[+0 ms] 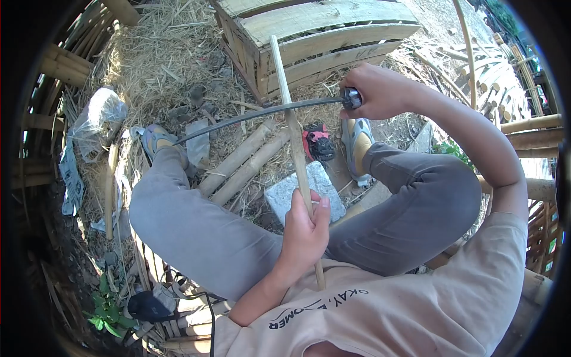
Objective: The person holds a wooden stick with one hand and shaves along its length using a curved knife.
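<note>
My left hand [304, 235] is wrapped round a bamboo stick [296, 140], gripping its lower part. The stick slants up and away from me, its lower end against my shirt and its far end in front of the wooden crate. In my right hand [380, 92] is the dark handle of a machete [250, 116], held out to the right. Its long, slightly curved blade points left and crosses the stick above my left hand. Whether the edge touches the stick, I cannot tell.
A slatted wooden crate [333, 30] stands ahead. Between my feet lie bamboo poles [244, 160], a pale stone block [306, 193] and a red and black bundle [319, 143]. Straw and plastic scraps cover the ground at left. Cut bamboo [499, 89] is piled at right.
</note>
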`<state>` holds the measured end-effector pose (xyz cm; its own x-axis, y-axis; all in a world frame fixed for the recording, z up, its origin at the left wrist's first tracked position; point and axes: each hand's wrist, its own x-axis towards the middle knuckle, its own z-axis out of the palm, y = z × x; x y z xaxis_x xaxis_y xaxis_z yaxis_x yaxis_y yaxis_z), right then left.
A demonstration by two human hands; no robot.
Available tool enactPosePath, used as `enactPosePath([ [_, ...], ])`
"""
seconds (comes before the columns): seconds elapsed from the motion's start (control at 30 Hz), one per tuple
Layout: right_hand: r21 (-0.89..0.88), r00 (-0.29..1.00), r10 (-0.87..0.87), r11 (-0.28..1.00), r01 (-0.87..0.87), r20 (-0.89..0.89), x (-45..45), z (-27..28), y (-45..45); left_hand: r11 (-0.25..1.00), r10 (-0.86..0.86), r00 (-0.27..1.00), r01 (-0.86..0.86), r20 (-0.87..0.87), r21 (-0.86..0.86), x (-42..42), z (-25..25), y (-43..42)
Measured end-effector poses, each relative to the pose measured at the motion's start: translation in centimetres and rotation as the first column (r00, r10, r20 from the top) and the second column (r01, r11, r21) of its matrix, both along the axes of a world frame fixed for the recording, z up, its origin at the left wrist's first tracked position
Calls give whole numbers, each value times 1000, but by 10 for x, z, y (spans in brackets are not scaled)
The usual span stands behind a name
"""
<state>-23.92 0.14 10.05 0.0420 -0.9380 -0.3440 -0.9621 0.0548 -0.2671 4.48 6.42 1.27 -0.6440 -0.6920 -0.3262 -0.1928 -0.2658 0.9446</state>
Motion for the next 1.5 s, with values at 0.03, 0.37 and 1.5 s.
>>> enactPosePath([
  [0.03, 9, 1000, -8, 1000, 8, 0, 2, 2, 1, 1000, -1, 1000, 1, -4, 8, 0, 0, 1],
  [0.37, 52, 997, 2, 999, 2, -73, 5, -6, 10, 1000, -2, 1000, 2, -10, -11, 7, -9, 6],
  [1.5, 27, 993, 91, 996, -89, -73, 9, -26, -15, 582, 221, 916, 150, -334, 799, 4, -40, -17],
])
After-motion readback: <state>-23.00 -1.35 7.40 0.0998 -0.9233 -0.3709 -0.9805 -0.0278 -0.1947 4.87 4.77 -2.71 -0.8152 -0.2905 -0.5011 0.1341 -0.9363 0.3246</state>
